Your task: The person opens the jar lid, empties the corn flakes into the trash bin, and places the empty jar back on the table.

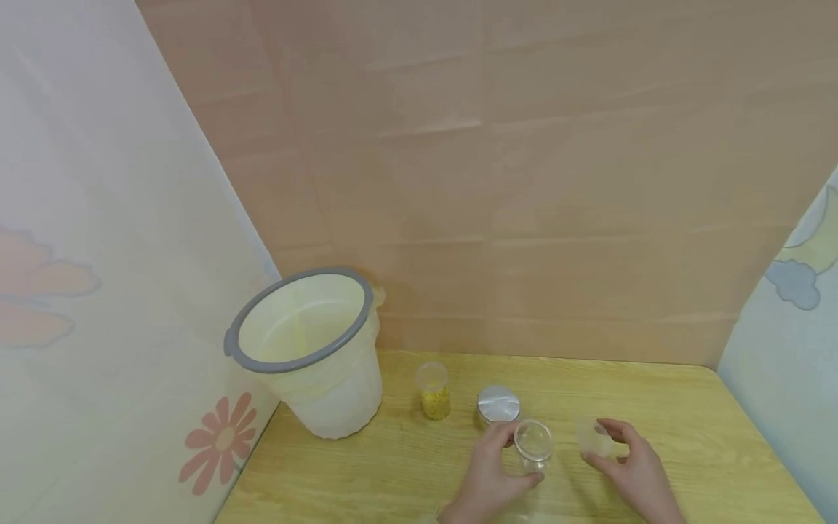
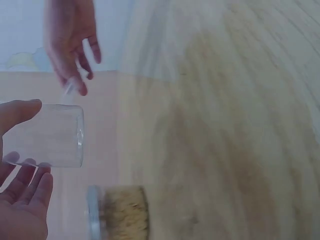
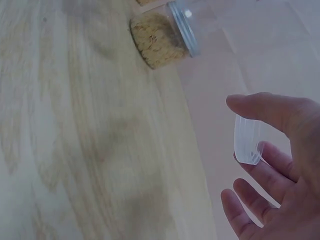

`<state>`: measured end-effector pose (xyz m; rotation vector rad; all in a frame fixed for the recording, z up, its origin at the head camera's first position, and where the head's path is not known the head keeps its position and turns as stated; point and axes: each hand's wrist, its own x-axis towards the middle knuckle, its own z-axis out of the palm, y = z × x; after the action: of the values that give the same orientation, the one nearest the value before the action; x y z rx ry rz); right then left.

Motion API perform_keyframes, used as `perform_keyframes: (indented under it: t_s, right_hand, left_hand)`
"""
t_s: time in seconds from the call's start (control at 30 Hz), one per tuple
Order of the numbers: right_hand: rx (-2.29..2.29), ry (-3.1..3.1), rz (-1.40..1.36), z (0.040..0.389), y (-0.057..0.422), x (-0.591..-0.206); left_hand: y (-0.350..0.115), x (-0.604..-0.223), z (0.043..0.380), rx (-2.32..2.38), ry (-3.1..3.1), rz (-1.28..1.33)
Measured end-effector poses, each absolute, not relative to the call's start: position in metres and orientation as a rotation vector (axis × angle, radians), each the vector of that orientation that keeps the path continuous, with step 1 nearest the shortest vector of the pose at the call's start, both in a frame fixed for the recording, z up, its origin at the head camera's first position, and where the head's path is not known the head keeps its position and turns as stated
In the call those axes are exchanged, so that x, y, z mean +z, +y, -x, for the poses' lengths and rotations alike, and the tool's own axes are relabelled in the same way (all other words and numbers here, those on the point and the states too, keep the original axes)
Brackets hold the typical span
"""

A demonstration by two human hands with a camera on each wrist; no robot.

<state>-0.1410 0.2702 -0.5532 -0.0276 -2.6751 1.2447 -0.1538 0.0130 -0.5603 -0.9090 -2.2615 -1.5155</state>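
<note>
My left hand (image 1: pixel 487 473) grips a clear jar (image 1: pixel 533 442), thumb on one side and fingers on the other. Nothing shows inside that jar (image 2: pixel 50 135), which is held above the wooden table. A short way to the right, my right hand (image 1: pixel 631 462) pinches a translucent plastic cap (image 3: pixel 248 140) between thumb and forefinger, its other fingers loosely bent. Cap and jar are apart. Just beyond the left hand stands a jar with a silver lid (image 1: pixel 498 403); pale yellow flaky contents (image 3: pixel 157 42) fill much of it.
A clear container with yellow contents (image 1: pixel 435 400) stands farther left on the wooden table (image 1: pixel 406 466). Beyond it, at the left, is a big white bucket with a grey rim (image 1: pixel 334 393). A plain brown sheet (image 1: pixel 524 218) hangs at the back, with patterned sheets at both sides.
</note>
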Motion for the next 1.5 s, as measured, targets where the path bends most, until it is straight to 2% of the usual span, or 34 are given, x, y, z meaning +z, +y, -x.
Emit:
perform_keyframes:
  t_s: [0.27, 0.77, 0.97, 1.23, 1.5]
  right_hand:
    - [1.245, -2.832, 0.157, 0.143, 0.287, -0.570]
    - [1.157, -2.849, 0.203, 0.152, 0.309, -0.587]
    - [1.165, -2.880, 0.276, 0.154, 0.313, -0.590]
    - [1.156, -2.861, 0.295, 0.154, 0.316, -0.585]
    - [1.169, -2.848, 0.333, 0.154, 0.318, -0.587]
  left_hand:
    - [0.051, -0.583, 0.173, -1.372, -2.473, 0.924]
    - [0.100, -0.598, 0.225, -1.502, -2.572, 0.561]
    - [0.116, -0.600, 0.226, -1.476, -2.620, 0.548]
    - [0.143, -0.577, 0.225, -1.452, -2.662, 0.485]
    - [0.148, -0.580, 0.225, -1.371, -2.687, 0.514]
